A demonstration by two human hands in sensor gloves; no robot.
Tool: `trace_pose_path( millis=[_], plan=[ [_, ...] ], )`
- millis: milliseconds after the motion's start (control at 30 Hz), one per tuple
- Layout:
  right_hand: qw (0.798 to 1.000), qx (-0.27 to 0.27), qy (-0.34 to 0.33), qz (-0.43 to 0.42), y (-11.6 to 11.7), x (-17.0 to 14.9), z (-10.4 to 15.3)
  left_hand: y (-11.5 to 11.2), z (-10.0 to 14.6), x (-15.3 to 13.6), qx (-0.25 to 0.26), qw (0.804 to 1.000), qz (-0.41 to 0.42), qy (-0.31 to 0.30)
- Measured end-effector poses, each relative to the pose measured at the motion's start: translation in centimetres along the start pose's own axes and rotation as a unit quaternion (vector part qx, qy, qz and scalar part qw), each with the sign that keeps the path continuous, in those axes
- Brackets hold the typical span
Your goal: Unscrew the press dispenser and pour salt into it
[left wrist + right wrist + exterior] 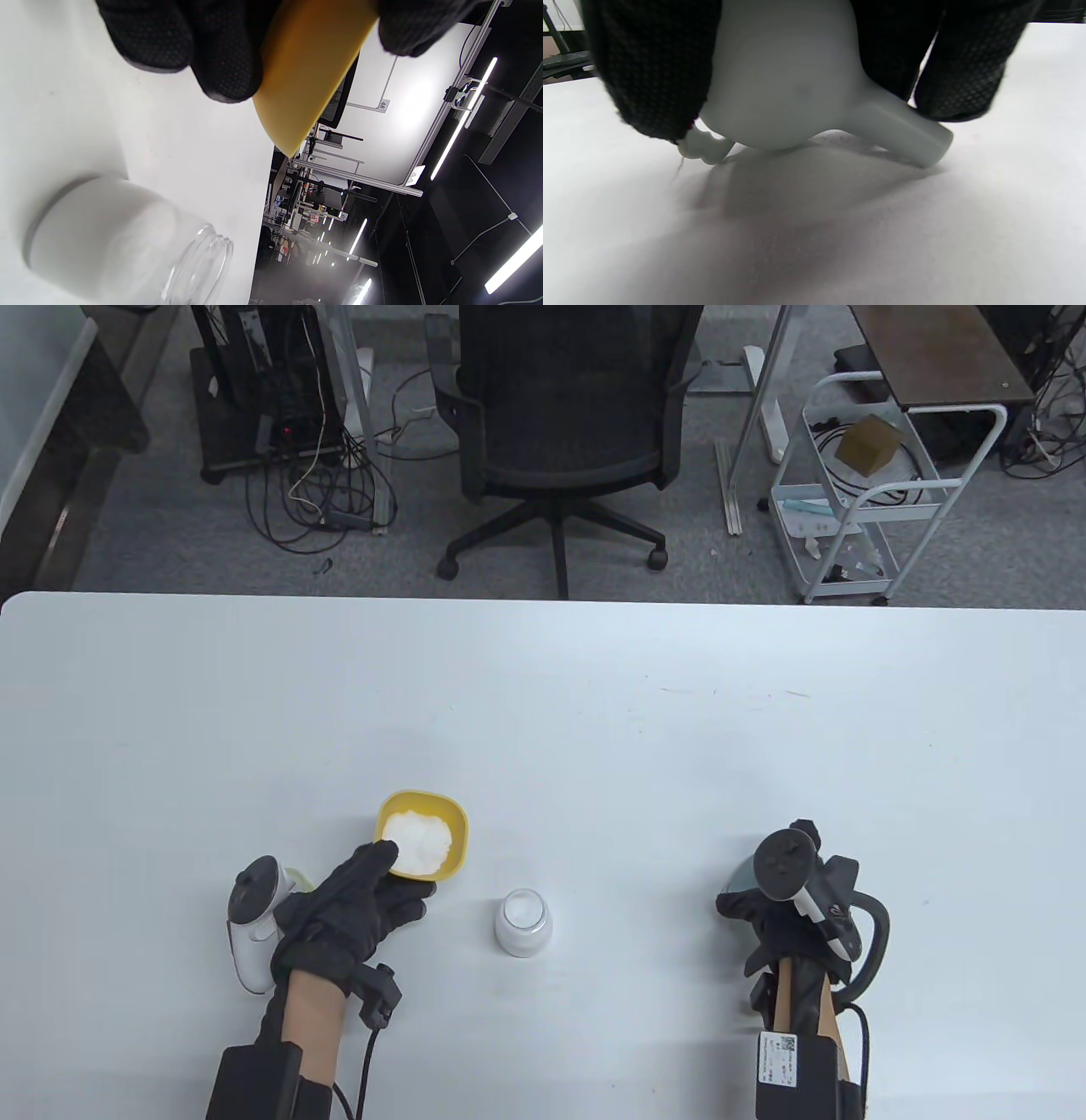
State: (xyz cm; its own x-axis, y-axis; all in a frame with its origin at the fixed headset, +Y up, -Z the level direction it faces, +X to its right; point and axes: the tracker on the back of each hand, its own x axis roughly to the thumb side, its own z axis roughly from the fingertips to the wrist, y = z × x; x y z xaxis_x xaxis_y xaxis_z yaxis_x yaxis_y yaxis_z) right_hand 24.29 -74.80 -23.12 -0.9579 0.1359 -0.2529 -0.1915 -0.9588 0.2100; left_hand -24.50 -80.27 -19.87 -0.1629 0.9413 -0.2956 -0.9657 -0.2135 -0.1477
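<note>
Jar [523, 922] uncapped, upright on table [543, 712], mouth up, between hands. Yellow bowl [422, 833] of salt [416, 838] just left-beyond; left hand [352, 912] grips its rim (nearer hand). Right hand [785, 912] holds dispenser head [797, 84], well apart.

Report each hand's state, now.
Left hand: grips the yellow bowl of salt by its rim.
Right hand: holds the dispenser's pump head against the table.
</note>
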Motion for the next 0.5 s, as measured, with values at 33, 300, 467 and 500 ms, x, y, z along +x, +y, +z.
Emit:
trace_pose_path(
  millis=[33,300,467,500],
  plan=[
    [1.000,-0.004,-0.008,0.000,0.1,0.2,0.1,-0.1,0.0,0.0,-0.002,1.000,0.000,0.000],
    [0.983,-0.037,-0.131,-0.121,-0.7,2.0,0.9,-0.7,-0.4,-0.3,-0.011,1.000,-0.002,-0.004],
    [0.930,-0.056,-0.247,-0.267,-1.1,4.5,2.2,-0.9,-0.4,-0.4,-0.013,1.000,0.003,-0.003],
    [0.917,-0.056,-0.265,-0.292,-1.1,5.1,2.5,-0.9,-0.4,-0.4,-0.013,1.000,0.005,-0.003]
  ],
)
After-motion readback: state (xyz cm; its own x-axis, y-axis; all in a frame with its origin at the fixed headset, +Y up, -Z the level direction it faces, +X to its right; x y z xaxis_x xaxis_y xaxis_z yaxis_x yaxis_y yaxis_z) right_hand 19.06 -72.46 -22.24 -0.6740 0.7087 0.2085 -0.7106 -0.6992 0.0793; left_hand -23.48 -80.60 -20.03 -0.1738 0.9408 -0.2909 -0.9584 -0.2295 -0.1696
